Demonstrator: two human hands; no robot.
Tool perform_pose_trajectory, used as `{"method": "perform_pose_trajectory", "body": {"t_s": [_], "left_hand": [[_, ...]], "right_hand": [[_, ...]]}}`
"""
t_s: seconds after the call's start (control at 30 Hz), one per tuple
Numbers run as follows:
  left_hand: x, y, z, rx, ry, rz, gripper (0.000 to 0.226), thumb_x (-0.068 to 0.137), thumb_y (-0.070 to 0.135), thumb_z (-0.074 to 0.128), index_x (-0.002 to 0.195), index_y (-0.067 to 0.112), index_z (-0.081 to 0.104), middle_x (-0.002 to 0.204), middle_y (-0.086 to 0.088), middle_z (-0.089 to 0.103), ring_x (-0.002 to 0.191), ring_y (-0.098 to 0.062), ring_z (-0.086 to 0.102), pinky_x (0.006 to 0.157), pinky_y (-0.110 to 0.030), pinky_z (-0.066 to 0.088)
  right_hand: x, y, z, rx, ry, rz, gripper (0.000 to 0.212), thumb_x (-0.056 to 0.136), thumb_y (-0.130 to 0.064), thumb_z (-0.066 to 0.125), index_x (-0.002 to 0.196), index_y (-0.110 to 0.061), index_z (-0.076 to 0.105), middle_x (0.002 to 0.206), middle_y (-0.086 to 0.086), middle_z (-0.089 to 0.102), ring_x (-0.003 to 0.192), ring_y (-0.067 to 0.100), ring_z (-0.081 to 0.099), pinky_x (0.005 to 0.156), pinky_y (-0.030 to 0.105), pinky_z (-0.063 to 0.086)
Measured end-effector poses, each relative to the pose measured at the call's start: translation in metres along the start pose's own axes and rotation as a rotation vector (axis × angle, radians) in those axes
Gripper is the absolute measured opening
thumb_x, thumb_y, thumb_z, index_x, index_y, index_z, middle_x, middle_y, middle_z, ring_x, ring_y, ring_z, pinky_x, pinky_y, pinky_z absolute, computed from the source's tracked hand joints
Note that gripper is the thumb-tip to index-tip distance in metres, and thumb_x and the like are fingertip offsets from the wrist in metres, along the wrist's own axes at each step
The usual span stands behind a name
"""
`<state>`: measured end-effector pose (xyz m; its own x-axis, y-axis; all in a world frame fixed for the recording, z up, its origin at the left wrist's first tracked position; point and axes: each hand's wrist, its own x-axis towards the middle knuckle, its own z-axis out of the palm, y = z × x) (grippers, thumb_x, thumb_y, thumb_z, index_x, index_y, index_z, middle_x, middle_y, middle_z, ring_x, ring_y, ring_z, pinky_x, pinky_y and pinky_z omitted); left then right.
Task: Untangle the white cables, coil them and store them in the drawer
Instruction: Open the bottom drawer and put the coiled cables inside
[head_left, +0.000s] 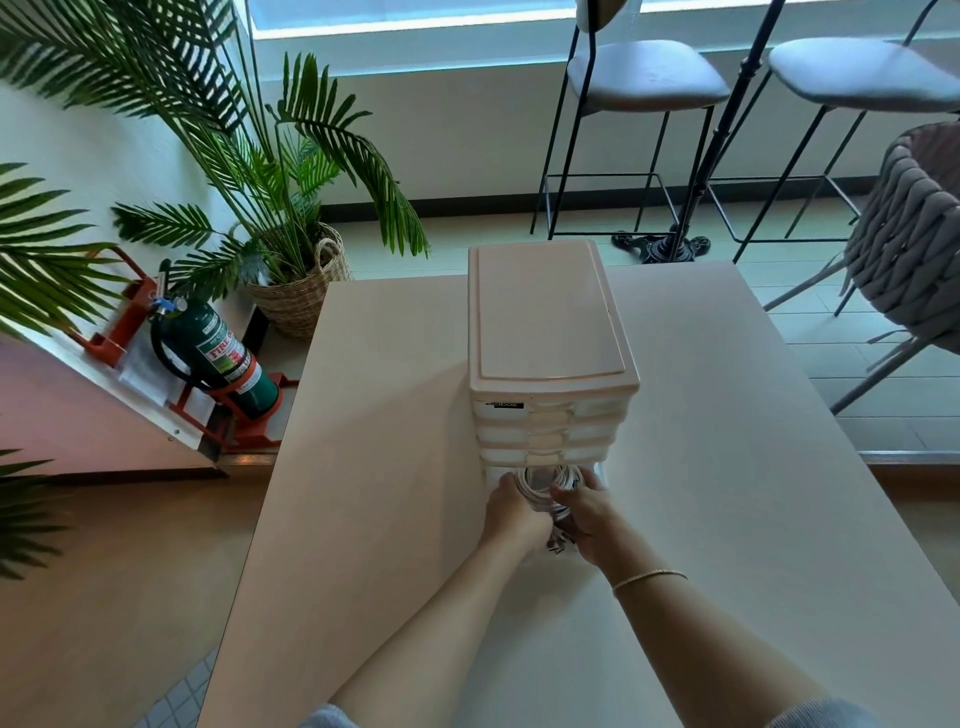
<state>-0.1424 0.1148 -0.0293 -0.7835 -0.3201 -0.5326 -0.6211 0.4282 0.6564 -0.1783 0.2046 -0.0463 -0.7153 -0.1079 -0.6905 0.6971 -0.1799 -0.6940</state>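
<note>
Left hand, arm extended forward across the table, fingers curled around the coiled white cables. The cables sit at the pulled-out bottom drawer of the drawer unit. Right hand, wrist with a bracelet, grips the coil's other side.

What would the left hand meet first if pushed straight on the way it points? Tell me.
Probably the drawer unit: the left hand points at its lowest drawer, holding the white cables there. Depth is unclear.
</note>
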Motion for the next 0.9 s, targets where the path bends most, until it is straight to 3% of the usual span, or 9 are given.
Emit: {"method": "perform_pose_trajectory", "body": {"t_s": [0.1, 0.2, 0.3, 0.43, 0.57, 0.67, 0.77, 0.9], "left_hand": [[0.000, -0.002, -0.002, 0.083, -0.022, 0.018, 0.040, 0.087, 0.021, 0.054, 0.124, 0.010, 0.045, 0.124, -0.013, 0.056, 0.115, -0.029, 0.054, 0.085, -0.026, 0.043], [-0.002, -0.003, -0.004, 0.073, 0.011, 0.047, 0.039, 0.087, 0.020, 0.055, 0.124, 0.011, 0.047, 0.122, -0.013, 0.058, 0.112, -0.029, 0.056, 0.083, -0.025, 0.044], [-0.005, -0.007, -0.002, 0.009, 0.056, 0.067, 0.039, 0.085, 0.016, 0.058, 0.123, 0.013, 0.049, 0.118, -0.012, 0.061, 0.108, -0.027, 0.058, 0.083, -0.027, 0.046], [-0.009, -0.008, 0.000, -0.005, 0.094, 0.086, 0.040, 0.085, 0.014, 0.057, 0.124, 0.011, 0.049, 0.119, -0.011, 0.063, 0.112, -0.026, 0.058, 0.088, -0.026, 0.044], [-0.010, -0.006, 0.001, 0.059, 0.069, 0.120, 0.044, 0.084, 0.019, 0.057, 0.126, 0.010, 0.049, 0.122, -0.012, 0.060, 0.115, -0.026, 0.055, 0.090, -0.023, 0.041], [-0.011, -0.007, 0.001, 0.113, 0.029, 0.133, 0.046, 0.084, 0.022, 0.059, 0.127, 0.012, 0.048, 0.123, -0.013, 0.058, 0.116, -0.027, 0.054, 0.089, -0.023, 0.040], [-0.011, -0.007, 0.002, 0.137, 0.011, 0.127, 0.045, 0.085, 0.025, 0.059, 0.127, 0.014, 0.047, 0.121, -0.014, 0.057, 0.114, -0.028, 0.055, 0.087, -0.023, 0.041], [-0.006, -0.010, 0.005, 0.148, 0.022, 0.119, 0.042, 0.088, 0.017, 0.057, 0.128, 0.014, 0.047, 0.118, -0.010, 0.060, 0.108, -0.022, 0.059, 0.077, -0.017, 0.041]], "right_hand": [[0.000, 0.001, 0.002, 0.011, 0.005, -0.023, 0.031, 0.087, 0.011, 0.051, 0.106, -0.014, 0.053, 0.081, 0.009, 0.062, 0.049, 0.014, 0.064, 0.039, 0.020, 0.048], [0.002, 0.004, 0.004, 0.005, 0.051, -0.051, 0.031, 0.085, 0.010, 0.055, 0.107, -0.012, 0.055, 0.087, 0.012, 0.063, 0.061, 0.022, 0.063, 0.040, 0.021, 0.049], [0.005, 0.009, 0.004, -0.014, 0.128, -0.067, 0.032, 0.081, 0.008, 0.062, 0.103, -0.016, 0.058, 0.096, 0.013, 0.065, 0.075, 0.030, 0.064, 0.055, 0.031, 0.052], [0.006, 0.013, 0.006, -0.062, 0.217, -0.068, 0.053, 0.074, -0.001, 0.074, 0.122, -0.016, 0.055, 0.109, 0.008, 0.065, 0.092, 0.030, 0.066, 0.078, 0.045, 0.057], [0.000, 0.009, 0.008, -0.269, 0.334, -0.144, 0.034, 0.075, -0.011, 0.076, 0.106, -0.016, 0.062, 0.091, 0.002, 0.064, 0.090, 0.024, 0.065, 0.078, 0.033, 0.053], [-0.001, 0.006, 0.008, -0.463, 0.388, -0.183, 0.031, 0.077, -0.017, 0.075, 0.105, -0.011, 0.064, 0.101, 0.008, 0.068, 0.099, 0.025, 0.063, 0.088, 0.030, 0.047], [-0.001, 0.005, 0.006, -0.543, 0.415, -0.185, 0.029, 0.080, -0.021, 0.072, 0.102, -0.005, 0.063, 0.101, 0.012, 0.067, 0.098, 0.027, 0.062, 0.084, 0.031, 0.047], [0.000, 0.002, 0.002, -0.747, 0.405, -0.156, 0.030, 0.082, -0.035, 0.069, 0.078, -0.009, 0.056, 0.079, 0.008, 0.058, 0.080, 0.023, 0.057, 0.057, 0.025, 0.038]]}}
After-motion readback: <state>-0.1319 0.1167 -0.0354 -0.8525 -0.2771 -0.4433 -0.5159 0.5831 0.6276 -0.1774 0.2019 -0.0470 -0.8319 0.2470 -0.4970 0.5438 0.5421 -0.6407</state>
